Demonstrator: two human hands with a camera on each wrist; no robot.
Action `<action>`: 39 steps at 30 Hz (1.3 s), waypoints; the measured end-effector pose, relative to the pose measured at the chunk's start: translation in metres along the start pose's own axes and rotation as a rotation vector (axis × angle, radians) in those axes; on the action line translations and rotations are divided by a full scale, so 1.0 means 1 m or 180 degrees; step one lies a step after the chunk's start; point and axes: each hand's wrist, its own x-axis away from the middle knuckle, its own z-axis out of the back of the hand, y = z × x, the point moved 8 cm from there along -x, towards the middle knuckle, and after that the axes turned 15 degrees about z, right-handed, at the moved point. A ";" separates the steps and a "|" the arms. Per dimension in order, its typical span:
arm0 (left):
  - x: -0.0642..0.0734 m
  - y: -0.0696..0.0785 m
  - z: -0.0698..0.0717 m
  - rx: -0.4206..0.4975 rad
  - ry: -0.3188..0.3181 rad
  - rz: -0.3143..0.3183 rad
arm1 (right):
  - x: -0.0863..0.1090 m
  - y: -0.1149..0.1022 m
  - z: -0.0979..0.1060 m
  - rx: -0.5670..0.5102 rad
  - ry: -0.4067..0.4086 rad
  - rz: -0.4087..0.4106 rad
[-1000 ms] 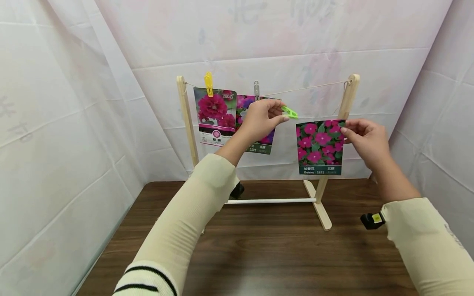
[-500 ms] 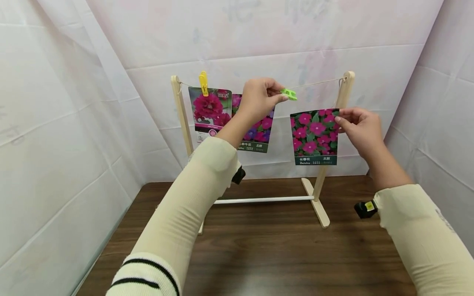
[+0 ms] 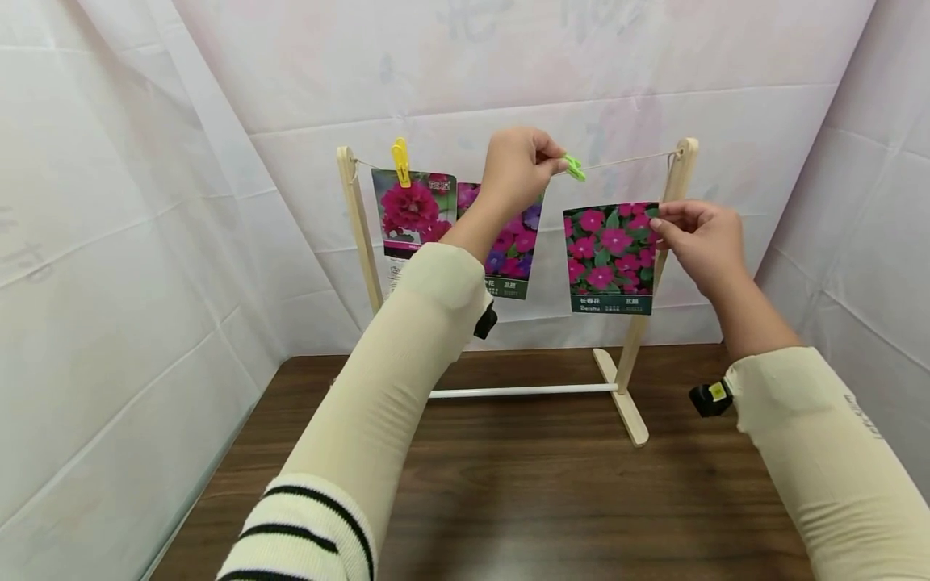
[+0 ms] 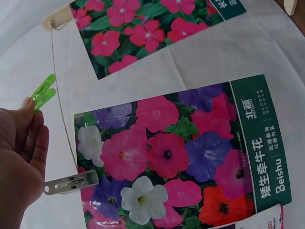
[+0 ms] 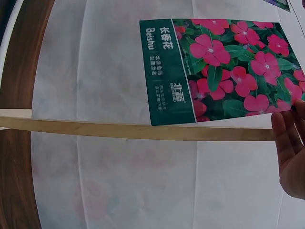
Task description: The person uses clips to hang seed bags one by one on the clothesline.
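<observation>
My left hand point(image 3: 519, 165) pinches a green clothespin point(image 3: 574, 168) close to the string point(image 3: 632, 161); in the left wrist view the clothespin point(image 4: 44, 92) is beside the string. With thumb and fingers, my right hand point(image 3: 705, 238) holds the upper right corner of a seed packet with pink flowers point(image 3: 612, 258), just below the string. A packet with mixed petunias point(image 4: 167, 157) hangs from a grey clothespin point(image 4: 71, 182), partly behind my left arm in the head view. At far left, a yellow clothespin point(image 3: 401, 161) holds a packet with a dark pink flower point(image 3: 410, 211).
The string runs between two wooden posts point(image 3: 359, 230), joined low down by a white rod point(image 3: 523, 391). A wooden foot point(image 3: 630, 415) stands on the dark brown table point(image 3: 523, 492). White cloth point(image 3: 305, 73) hangs behind and at both sides.
My left hand has risen with the green clothespin to about the string's height. My right hand has lifted the pink-flowered packet and shifted it slightly left. The view has also moved a little.
</observation>
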 end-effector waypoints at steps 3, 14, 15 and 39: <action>-0.002 0.000 -0.005 -0.0077 -0.0041 0.0034 | -0.002 -0.002 -0.002 0.0001 -0.0037 -0.0002; -0.003 -0.001 -0.019 -0.0125 -0.0225 0.0086 | -0.014 -0.014 -0.005 0.0166 -0.0137 0.0009; -0.002 -0.001 -0.019 -0.0127 -0.0251 0.0079 | -0.015 -0.016 -0.007 0.0182 -0.0160 0.0025; 0.004 0.001 -0.028 -0.0262 -0.0593 -0.0031 | -0.026 -0.050 -0.020 0.0474 -0.0277 0.0482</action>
